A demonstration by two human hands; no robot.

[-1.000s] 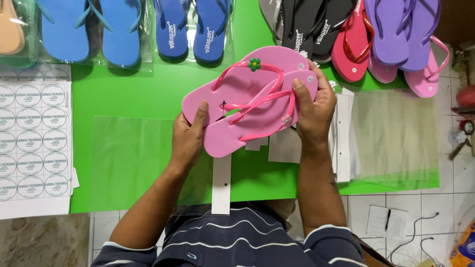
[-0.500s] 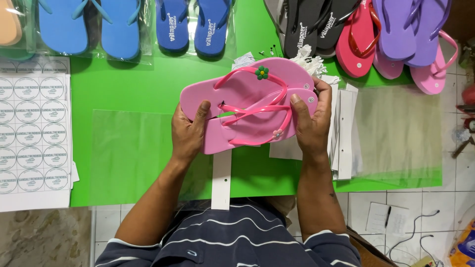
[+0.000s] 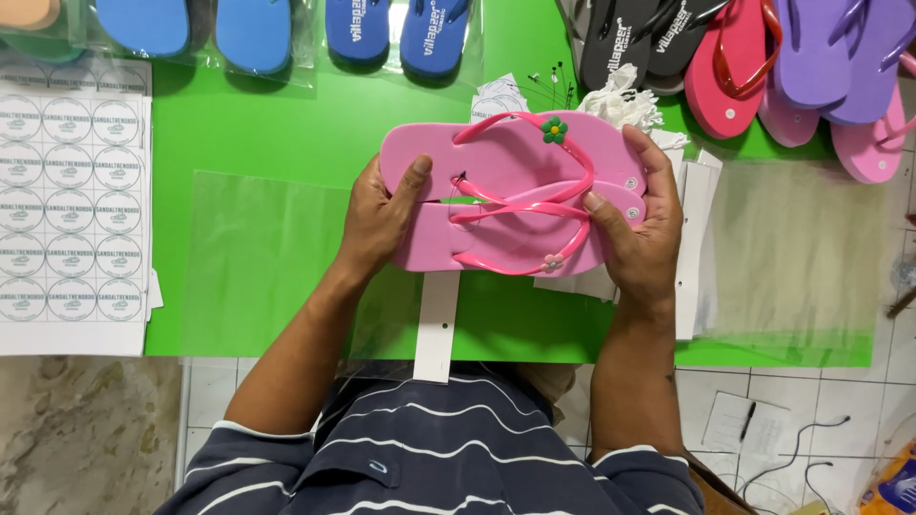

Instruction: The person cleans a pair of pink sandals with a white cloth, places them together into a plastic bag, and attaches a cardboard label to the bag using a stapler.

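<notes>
I see my left hand [image 3: 382, 215] and right hand [image 3: 637, 238] closed on the two ends of a pair of pink flip-flops [image 3: 510, 195], lifted above the green table [image 3: 286, 124]; the pair looks aligned and stacked, not yet bagged; a clear plastic bag [image 3: 258, 257] lies flat just left of the grip; a white card strip [image 3: 437, 329] hangs below, its top end hidden, possibly attached.

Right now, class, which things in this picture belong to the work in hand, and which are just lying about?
In hand:
left hand
right hand
pair of pink flip-flops
white card strip

Lying about:
blue flip-flops in clear bags
black flip-flops
purple flip-flops
sheet of round stickers
empty clear bags
green table
</notes>
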